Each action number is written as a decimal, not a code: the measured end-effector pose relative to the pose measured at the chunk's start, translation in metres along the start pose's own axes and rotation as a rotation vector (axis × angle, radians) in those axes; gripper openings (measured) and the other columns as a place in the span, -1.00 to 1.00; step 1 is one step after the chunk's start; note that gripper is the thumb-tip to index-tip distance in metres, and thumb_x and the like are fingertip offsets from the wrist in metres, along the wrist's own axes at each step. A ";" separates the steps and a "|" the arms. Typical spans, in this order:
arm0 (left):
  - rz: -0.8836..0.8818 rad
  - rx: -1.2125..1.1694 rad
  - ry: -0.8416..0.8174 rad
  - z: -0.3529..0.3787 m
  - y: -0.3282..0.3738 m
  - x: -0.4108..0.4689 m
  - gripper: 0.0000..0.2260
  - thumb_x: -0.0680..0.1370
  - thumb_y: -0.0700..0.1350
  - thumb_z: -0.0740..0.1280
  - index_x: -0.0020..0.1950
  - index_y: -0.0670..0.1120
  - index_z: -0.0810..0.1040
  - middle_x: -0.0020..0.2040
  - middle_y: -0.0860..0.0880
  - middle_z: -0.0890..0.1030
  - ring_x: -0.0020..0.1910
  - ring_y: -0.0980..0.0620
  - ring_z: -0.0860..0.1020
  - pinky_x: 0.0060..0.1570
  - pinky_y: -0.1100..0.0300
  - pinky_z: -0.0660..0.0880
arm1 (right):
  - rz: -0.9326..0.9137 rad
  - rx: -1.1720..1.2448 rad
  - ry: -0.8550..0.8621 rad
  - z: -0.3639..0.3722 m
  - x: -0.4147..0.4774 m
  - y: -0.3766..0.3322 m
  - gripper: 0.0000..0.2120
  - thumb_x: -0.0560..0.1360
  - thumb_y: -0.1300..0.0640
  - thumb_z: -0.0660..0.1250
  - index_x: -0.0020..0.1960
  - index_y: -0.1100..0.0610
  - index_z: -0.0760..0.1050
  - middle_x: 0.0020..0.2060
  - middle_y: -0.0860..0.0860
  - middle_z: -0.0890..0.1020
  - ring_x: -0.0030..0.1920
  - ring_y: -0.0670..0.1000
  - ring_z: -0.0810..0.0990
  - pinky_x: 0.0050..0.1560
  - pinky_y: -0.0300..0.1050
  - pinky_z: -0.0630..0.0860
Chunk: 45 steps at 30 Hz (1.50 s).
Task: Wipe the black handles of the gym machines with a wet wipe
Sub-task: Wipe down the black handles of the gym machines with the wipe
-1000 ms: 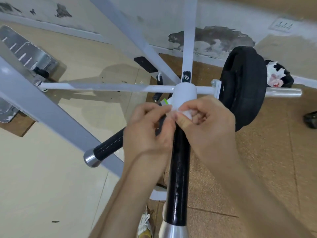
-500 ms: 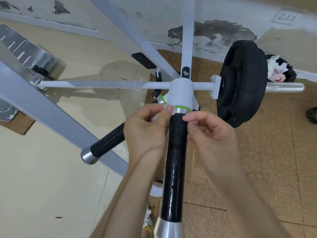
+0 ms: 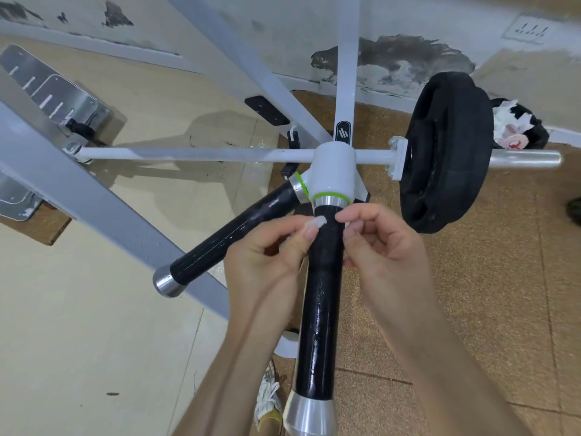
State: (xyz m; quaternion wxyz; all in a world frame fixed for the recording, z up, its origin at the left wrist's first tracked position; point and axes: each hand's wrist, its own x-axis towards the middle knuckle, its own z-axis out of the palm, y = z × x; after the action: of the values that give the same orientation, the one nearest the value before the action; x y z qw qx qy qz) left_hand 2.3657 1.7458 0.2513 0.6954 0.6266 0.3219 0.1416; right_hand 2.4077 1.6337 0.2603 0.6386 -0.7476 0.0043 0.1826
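Two black handles with silver end caps stick out of a white hub (image 3: 334, 169). The near handle (image 3: 319, 325) points straight at me; the second handle (image 3: 232, 236) slants down to the left. My left hand (image 3: 267, 262) pinches a small bunched white wet wipe (image 3: 316, 221) against the upper left side of the near handle. My right hand (image 3: 382, 243) is on the right side of that handle, its curled fingertips touching it just below the green ring; whether it also holds the wipe is hidden.
A black weight plate (image 3: 446, 152) sits on the chrome bar (image 3: 525, 158) at right. Grey frame beams (image 3: 94, 196) cross at left, beside a metal footplate (image 3: 47, 89). A shoe (image 3: 267, 401) shows below, and crumpled rubbish (image 3: 515, 127) lies by the wall.
Both hands have slid down from the white hub onto the upper black part of the near handle. The wipe has passed from the right fingers to the left fingertips, and the hands have drawn apart.
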 end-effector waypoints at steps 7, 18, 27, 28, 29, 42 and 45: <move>0.020 0.098 0.082 0.016 -0.001 0.016 -0.82 0.46 -0.20 0.44 -0.22 0.10 0.66 -0.27 0.09 0.69 -0.25 0.16 0.63 -0.14 0.25 0.54 | 0.014 0.009 -0.033 -0.001 -0.002 -0.001 -0.81 0.54 0.36 0.24 -0.05 0.13 0.56 -0.26 0.17 0.50 -0.24 0.10 0.50 -0.16 -0.03 0.55; -0.006 0.076 -0.088 0.000 0.001 0.015 -0.88 0.48 -0.29 0.41 -0.11 -0.09 0.68 -0.22 -0.05 0.71 -0.20 0.04 0.67 -0.11 0.13 0.61 | 0.012 -0.065 -0.065 -0.003 -0.014 0.002 -0.72 0.56 0.31 0.24 -0.03 -0.08 0.53 -0.19 0.21 0.58 -0.11 0.26 0.60 -0.07 0.31 0.55; 0.009 0.030 -0.088 -0.002 -0.004 0.008 -0.87 0.48 -0.32 0.39 -0.12 -0.12 0.67 -0.16 -0.03 0.69 -0.22 0.14 0.62 -0.13 0.24 0.55 | -0.006 -0.116 -0.055 -0.004 -0.017 0.002 -0.70 0.54 0.29 0.27 0.02 -0.12 0.52 -0.13 0.07 0.59 -0.08 0.14 0.61 -0.03 0.14 0.57; 0.012 0.018 -0.104 0.000 -0.005 0.006 -0.88 0.50 -0.31 0.38 -0.07 -0.13 0.67 -0.12 -0.03 0.69 -0.18 0.15 0.62 -0.11 0.26 0.55 | -0.012 -0.128 -0.053 -0.005 -0.018 0.002 -0.68 0.54 0.28 0.29 0.06 -0.15 0.52 -0.06 0.03 0.58 -0.05 0.08 0.61 -0.02 0.06 0.58; 0.011 0.010 -0.137 -0.002 -0.006 0.002 -0.88 0.52 -0.28 0.36 -0.02 -0.13 0.67 -0.08 -0.02 0.70 -0.12 0.15 0.64 -0.06 0.26 0.55 | -0.019 -0.154 -0.057 -0.006 -0.019 0.002 -0.65 0.54 0.26 0.30 0.13 -0.18 0.52 0.02 -0.02 0.57 -0.01 0.01 0.61 0.00 -0.03 0.58; -0.004 -0.060 -0.082 -0.007 -0.007 0.001 -0.85 0.46 -0.30 0.42 -0.13 -0.05 0.70 -0.22 0.02 0.71 -0.22 0.13 0.64 -0.15 0.26 0.56 | -0.159 -0.622 -0.316 -0.020 -0.027 -0.012 -0.33 0.47 -0.02 0.31 0.51 -0.15 0.12 0.48 -0.38 0.05 0.45 -0.23 0.19 0.33 -0.06 0.42; -0.007 -0.009 -0.111 -0.024 -0.013 -0.020 -0.84 0.44 -0.30 0.43 -0.16 -0.05 0.71 -0.28 0.00 0.69 -0.29 0.12 0.59 -0.18 0.19 0.55 | -0.118 -0.629 -0.389 -0.021 -0.034 -0.013 -0.23 0.44 -0.08 0.35 0.52 -0.21 0.02 0.46 -0.45 -0.05 0.48 -0.27 0.10 0.41 0.02 0.32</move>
State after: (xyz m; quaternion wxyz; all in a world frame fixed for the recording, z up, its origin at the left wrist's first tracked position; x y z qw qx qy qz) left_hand 2.3323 1.7502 0.2438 0.7155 0.6293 0.2843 0.1057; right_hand 2.3844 1.6086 0.2848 0.3761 -0.8576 -0.2164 0.2762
